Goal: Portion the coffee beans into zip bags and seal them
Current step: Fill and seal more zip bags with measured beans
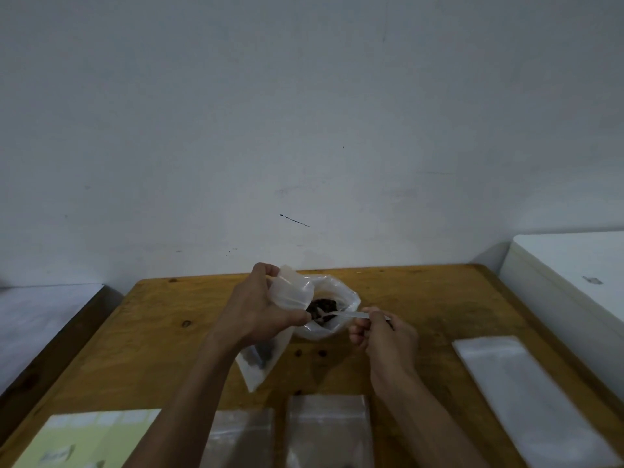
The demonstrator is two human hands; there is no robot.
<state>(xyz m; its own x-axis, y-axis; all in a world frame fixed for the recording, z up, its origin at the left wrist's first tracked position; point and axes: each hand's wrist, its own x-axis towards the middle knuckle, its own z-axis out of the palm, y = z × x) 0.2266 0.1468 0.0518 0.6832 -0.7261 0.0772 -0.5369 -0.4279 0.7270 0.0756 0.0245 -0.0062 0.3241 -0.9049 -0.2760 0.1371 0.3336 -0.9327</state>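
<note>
The left hand is curled around a small zip bag, thumb and fingers pinching its open mouth and holding it up off the wooden table; the bag hangs down toward 6 o'clock from the hand, with a few dark beans showing through its lower part. The right hand pinches the handle of a spoon between thumb and curled fingers, the spoon reaching toward 9 o'clock into the large plastic bag.

That large bag sits on the table at 12 o'clock from the hands, its mouth spread wide, and the small bag's raised mouth overlaps its left rim. Two flat clear zip bags lie at 6 o'clock, near the table's front edge. A yellow-green booklet lies at 8 o'clock and a white flat sheet at 4 o'clock.

The coffee beans are a dark brown heap inside the large bag, just beside the spoon's bowl.
</note>
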